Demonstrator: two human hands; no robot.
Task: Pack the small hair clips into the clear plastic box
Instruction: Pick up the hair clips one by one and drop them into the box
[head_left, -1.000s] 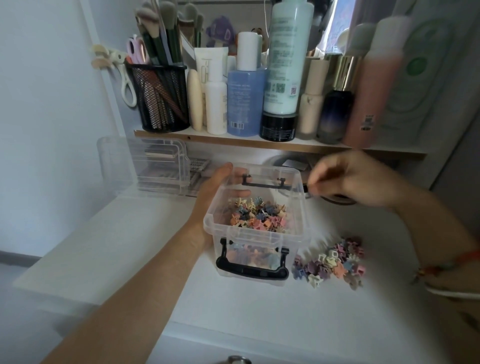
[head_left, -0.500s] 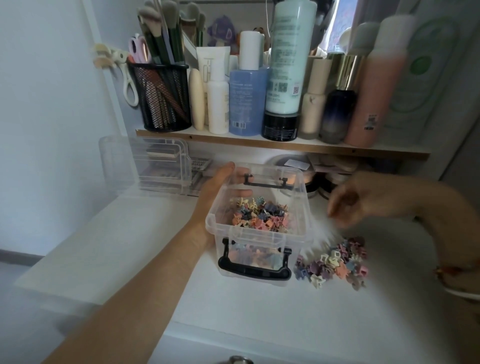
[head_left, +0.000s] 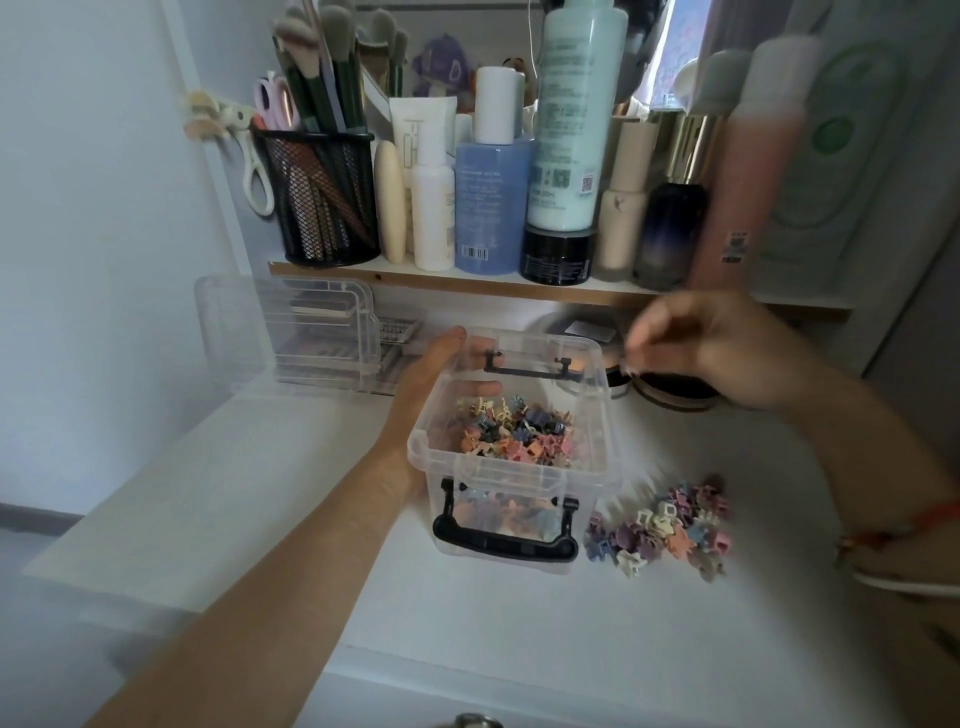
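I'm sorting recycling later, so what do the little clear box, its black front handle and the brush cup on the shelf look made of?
The box looks like glossy, rigid clear plastic: the clips inside show through its walls. Its front handle seems moulded plastic, opaque and fairly matte. The brush cup looks like black wire mesh, probably painted metal: the brush stems show through its lattice.

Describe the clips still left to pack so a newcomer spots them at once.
Start at the white table under the bottle shelf. On it stands a clear box with black handles; the loose clips lie heaped just right of it. Unlike those in the box, they sit bare on the tabletop.
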